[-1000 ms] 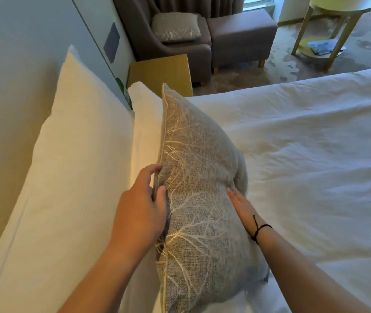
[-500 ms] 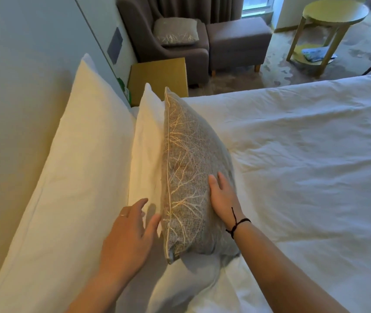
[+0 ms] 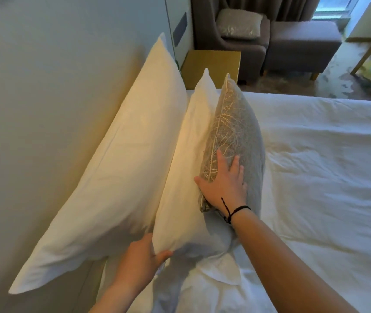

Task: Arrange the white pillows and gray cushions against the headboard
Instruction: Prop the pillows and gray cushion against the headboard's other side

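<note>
Left hand (image 3: 139, 256) lower, on front pillow (image 3: 186, 188)

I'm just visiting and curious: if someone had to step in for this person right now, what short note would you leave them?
Left hand: grips the near lower corner of the smaller white pillow.
Right hand: flat, fingers spread, pressing on the gray cushion.
Positions: the large white pillow leans on the headboard; the smaller white pillow stands in front of it, the gray cushion upright against that.
Done: this stack is nearly set.
Left: straighten the smaller pillow's corner and let go. A second gray cushion sits on the armchair; it may still need fetching.
</note>
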Motion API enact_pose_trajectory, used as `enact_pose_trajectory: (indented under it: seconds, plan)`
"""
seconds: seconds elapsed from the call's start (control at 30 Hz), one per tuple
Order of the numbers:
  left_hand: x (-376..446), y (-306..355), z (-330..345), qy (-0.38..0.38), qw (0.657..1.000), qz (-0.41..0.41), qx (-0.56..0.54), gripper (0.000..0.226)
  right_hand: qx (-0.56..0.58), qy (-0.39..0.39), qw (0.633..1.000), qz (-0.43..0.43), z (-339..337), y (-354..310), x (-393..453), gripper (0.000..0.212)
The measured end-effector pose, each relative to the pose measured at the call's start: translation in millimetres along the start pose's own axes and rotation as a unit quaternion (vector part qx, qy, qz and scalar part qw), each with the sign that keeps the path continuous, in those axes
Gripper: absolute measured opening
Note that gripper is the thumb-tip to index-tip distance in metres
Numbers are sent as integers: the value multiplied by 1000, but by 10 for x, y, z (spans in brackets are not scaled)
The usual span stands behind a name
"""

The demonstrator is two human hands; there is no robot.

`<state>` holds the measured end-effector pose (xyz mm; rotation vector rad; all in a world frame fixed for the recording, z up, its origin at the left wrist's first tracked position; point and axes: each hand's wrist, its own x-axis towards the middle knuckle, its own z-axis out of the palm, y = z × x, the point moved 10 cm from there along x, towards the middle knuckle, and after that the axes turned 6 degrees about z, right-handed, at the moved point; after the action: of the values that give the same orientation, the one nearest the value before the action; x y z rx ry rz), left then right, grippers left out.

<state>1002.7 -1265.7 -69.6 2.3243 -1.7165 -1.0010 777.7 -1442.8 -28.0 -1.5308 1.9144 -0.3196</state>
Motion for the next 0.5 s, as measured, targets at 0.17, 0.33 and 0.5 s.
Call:
enact_pose_trajectory:
  seconds: [0.17, 0.33, 0.5]
  plan:
    - [-50, -33, -55, 3, 997, 24, 76, 31, -9, -2, 1000, 0, 32, 29, -16, 92]
    - [-135, -180, -163, 21, 995, 59, 77, 37, 5, -12, 1000, 1, 145, 15, -11, 91]
    - [-205, -264, -258, 35, 993, 81, 77, 41, 21, -35, 999, 12, 165, -2, -60, 95]
